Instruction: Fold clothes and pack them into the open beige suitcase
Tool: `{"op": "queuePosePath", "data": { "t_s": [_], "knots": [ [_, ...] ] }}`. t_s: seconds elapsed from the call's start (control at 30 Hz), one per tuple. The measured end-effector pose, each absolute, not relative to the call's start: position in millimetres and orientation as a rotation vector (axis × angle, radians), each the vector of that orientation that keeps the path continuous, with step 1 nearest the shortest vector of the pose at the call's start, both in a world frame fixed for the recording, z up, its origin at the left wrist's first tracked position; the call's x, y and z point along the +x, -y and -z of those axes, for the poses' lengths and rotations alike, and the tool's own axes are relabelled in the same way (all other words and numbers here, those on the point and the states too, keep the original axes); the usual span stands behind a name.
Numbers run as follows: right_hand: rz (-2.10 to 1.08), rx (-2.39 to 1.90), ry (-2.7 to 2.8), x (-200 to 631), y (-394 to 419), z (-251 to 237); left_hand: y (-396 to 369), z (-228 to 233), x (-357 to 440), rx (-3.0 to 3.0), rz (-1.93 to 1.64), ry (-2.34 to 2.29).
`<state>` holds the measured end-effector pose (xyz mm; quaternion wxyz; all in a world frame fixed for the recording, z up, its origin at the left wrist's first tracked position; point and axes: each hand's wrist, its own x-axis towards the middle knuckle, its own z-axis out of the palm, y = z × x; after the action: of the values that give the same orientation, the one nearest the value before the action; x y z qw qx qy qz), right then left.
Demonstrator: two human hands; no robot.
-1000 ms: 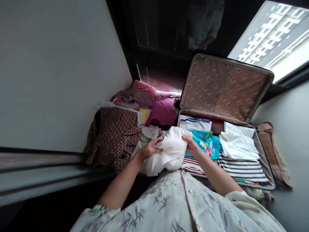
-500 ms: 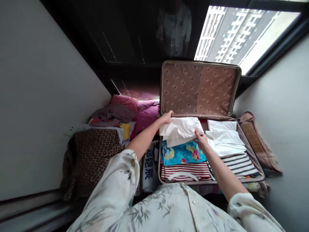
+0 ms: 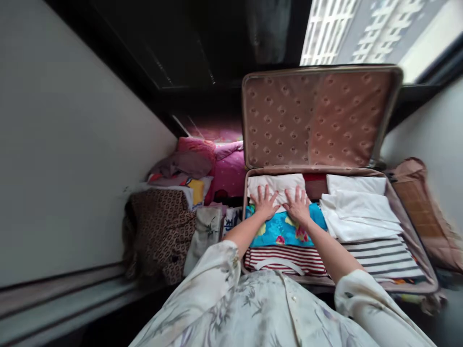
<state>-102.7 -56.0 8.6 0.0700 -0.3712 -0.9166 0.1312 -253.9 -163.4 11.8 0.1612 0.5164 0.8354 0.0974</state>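
- At the far left corner of the open suitcase (image 3: 394,212), we press our left hand (image 3: 265,203) flat on a folded white garment (image 3: 277,185), fingers spread wide, palm down, nothing gripped.
- Just beside it, our right hand (image 3: 298,207) lies the same way: fingers fanned apart, palm flat on the near edge of that white garment, heel over the turquoise floral cloth (image 3: 285,231).
- Both hands sit close together, nearly side by side, not quite touching as far as we can tell.
- White garment: folded to a rough rectangle, smooth on top, tucked against the hinge side of the case below the raised lid (image 3: 314,115). It overlaps the far edge of the turquoise cloth.
- Nearer to us, a red-and-white striped piece (image 3: 285,258) lies at the front rim. To the right, a stack of white folded items (image 3: 361,212) sits over a black-and-white striped piece (image 3: 383,255).
- Outside the case on the left: a brown patterned garment (image 3: 162,231) and pink bedding (image 3: 227,166), well apart from our hands.
- Half a second ago we held the white garment by its edges, still rumpled, while lowering it; a second ago it was bunched between both hands over our lap. Now it is laid down and flattened, hands released onto its top.
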Motion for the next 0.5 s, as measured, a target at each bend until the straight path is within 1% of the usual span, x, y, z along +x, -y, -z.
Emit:
{"op": "queuePosePath", "data": {
  "t_s": [0.07, 0.17, 0.27, 0.33, 0.4, 0.47, 0.5],
  "knots": [
    [-0.374, -1.16, 2.801, -102.5, 56.4, 1.7, 161.2, -8.5, -256.4, 1.493, -0.327, -2.367],
    [-0.319, -1.19, 2.859, -102.8, 55.1, 4.6, 163.4, -15.3, -258.2, 1.493, -0.366, -2.319],
    [-0.257, -1.191, 2.9, -102.7, 54.2, -0.6, 192.0, -31.1, -249.1, 1.575, -0.519, -2.21],
    [-0.246, -1.208, 2.921, -102.0, 53.0, -4.6, 230.7, -41.4, -241.6, 1.643, -0.732, -2.126],
    [-0.276, -1.241, 2.952, -101.6, 50.1, -8.5, 281.6, -47.2, -240.6, 1.569, -0.953, -2.147],
    [-0.326, -1.283, 2.987, -102.5, 47.1, -13.6, 337.8, -45.4, -250.1, 1.289, -1.083, -2.326],
    [-0.342, -1.299, 2.999, -103.6, 46.6, -17.1, 365.8, -41.3, -258.3, 1.089, -1.09, -2.448]
  ]
}}
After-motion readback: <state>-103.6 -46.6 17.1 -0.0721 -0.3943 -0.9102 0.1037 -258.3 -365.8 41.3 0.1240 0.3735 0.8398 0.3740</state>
